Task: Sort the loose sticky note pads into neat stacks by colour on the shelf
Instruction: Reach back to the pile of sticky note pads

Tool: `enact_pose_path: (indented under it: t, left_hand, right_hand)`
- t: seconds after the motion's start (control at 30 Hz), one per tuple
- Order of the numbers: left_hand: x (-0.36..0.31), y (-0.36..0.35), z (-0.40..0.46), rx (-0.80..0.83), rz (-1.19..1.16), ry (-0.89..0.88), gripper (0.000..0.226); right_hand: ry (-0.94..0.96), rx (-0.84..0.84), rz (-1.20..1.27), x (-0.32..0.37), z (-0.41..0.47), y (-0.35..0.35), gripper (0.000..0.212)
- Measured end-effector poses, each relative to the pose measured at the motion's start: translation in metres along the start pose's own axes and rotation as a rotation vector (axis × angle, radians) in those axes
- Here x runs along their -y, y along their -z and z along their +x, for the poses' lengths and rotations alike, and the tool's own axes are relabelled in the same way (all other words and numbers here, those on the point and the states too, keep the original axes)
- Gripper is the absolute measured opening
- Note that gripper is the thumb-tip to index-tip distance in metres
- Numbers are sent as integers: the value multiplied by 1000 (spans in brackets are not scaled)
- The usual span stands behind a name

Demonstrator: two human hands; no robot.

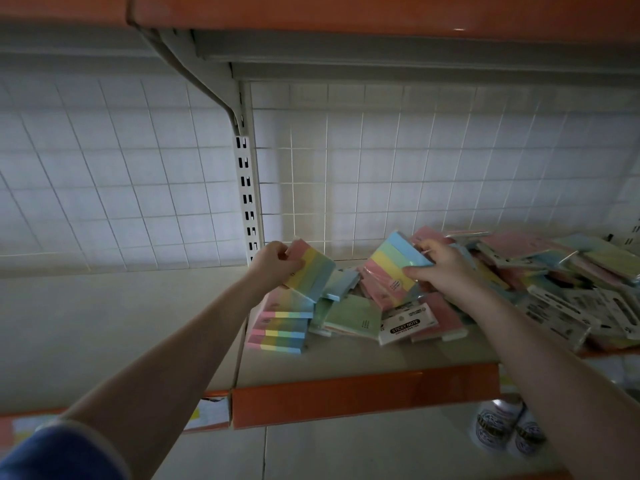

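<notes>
My left hand [275,263] grips a striped pink-yellow-green-blue sticky note pad [311,273], tilted, just above a short stack of the same striped pads [282,323] on the shelf [346,362]. My right hand [440,268] holds a second striped pad [398,268] by its upper corner, lifted over the jumbled heap of loose pads [540,271]. A green pad [353,315], a pink pad [438,318] and a white "STICKY NOTE" backing card [407,323] lie between the stack and the heap.
A white wire grid [415,161] backs the shelf, with a slotted upright post [247,195] in the middle. The shelf has an orange front edge [363,396]. The left shelf section [121,323] is bare. An upper shelf [346,15] overhangs. Sandalled feet [509,431] show on the floor below.
</notes>
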State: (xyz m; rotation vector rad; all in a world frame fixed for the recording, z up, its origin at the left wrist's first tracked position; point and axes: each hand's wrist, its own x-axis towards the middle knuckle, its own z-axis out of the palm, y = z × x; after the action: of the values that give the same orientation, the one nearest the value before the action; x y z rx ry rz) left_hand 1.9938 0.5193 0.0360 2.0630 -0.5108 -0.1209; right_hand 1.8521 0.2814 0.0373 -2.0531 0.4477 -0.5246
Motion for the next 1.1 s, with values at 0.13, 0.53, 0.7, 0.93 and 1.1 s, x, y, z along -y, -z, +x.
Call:
enact_pose_path:
  t: [0.13,0.53,0.7,0.93,1.1]
  left_hand:
    - [-1,2,-8,-36,32,-22,8]
    - [-3,-5,-23,-86,-47,10,18]
    - [5,-3,-33,-103,-180,65,6]
    - [20,24,-44,-137,-293,72,18]
    - [42,63,-49,-203,-337,111,16]
  right_hand:
    - [24,115,-53,0,-3,4,84]
    - [-48,183,-79,3,-11,16,27]
    - [-68,178,-42,5,-10,18,29]
    - [-175,46,362,20,-8,-15,28]
    - [-201,63,492,50,-8,-65,27]
